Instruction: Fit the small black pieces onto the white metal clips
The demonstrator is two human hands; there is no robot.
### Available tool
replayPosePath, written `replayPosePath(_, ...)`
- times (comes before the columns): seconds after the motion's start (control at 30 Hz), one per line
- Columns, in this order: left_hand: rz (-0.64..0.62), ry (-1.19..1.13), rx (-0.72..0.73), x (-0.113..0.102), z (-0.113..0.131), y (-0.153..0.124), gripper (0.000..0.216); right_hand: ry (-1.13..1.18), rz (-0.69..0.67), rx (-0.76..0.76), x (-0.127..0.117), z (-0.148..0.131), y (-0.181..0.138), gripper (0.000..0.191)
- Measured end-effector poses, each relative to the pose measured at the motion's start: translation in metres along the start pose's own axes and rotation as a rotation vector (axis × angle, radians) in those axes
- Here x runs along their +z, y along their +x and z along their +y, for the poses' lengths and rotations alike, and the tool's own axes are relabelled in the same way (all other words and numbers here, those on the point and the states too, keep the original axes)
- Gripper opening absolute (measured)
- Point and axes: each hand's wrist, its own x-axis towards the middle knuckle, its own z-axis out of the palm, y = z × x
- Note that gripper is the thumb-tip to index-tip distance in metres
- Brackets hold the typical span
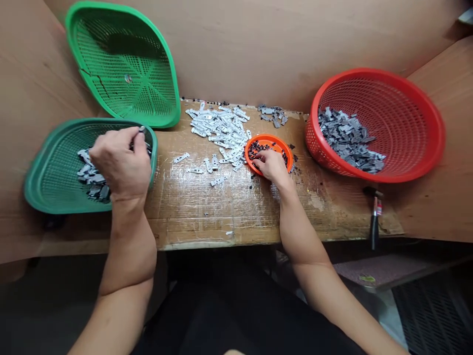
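My left hand (120, 162) hovers over the low green basket (48, 195), fingers pinched on a small grey metal piece (141, 129). Grey metal pieces (92, 180) lie in that basket under the hand. My right hand (272, 165) rests at the near edge of a small orange dish (275, 143) of tiny dark beads (254, 148), fingertips curled into the beads; what they hold is too small to see. A heap of silver flat metal parts (221, 130) lies on the cardboard-covered bench just left of the dish.
A second green basket (123, 64) leans upright against the back wall. A red round basket (377, 123) at the right holds dark grey parts (349, 140). A small hammer (375, 212) lies near the bench's right front edge. A few grey parts (272, 114) sit by the wall.
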Motion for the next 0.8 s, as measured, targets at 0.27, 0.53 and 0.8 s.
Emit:
replayPosePath(0.27, -0.816, -0.371, -0.207, 0.033, 0.024, -0.015, 0.064, 0.062, -0.025, 0.051, 0.002, 0.002, 0.005, 0.018)
replayPosePath(0.53, -0.847, -0.335, -0.221, 0.088, 0.029, -0.051, 0.046, 0.078, -0.085, 0.027, -0.002, 0.010, 0.003, 0.014)
replayPosePath(0.8, -0.831, 0.265, 0.213, 0.110, 0.013, -0.063, 0.031, 0.070, -0.106, -0.062, 0.002, 0.013, 0.004, 0.019)
